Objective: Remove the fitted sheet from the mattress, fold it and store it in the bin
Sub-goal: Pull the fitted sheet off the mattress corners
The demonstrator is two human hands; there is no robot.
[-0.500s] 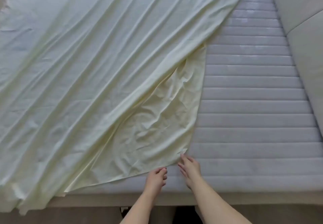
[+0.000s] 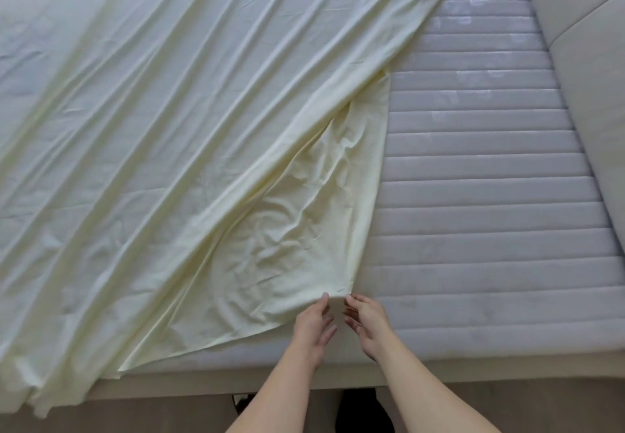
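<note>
Left hand (image 2: pixel 314 322) and right hand (image 2: pixel 367 319) are reaching for fitted sheet (image 2: pixel 209 121) corner between them, fingers loosely spread, pinching nothing, likely starting the fold

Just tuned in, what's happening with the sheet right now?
A person stands at the near edge of the bed, both hands at one corner of the pale yellow sheet. The left hand and right hand have their fingers on the corner; a firm grip is not clear. The sheet is already off the right part of the mattress, lying loose and diagonal. No bin is in view.
</note>
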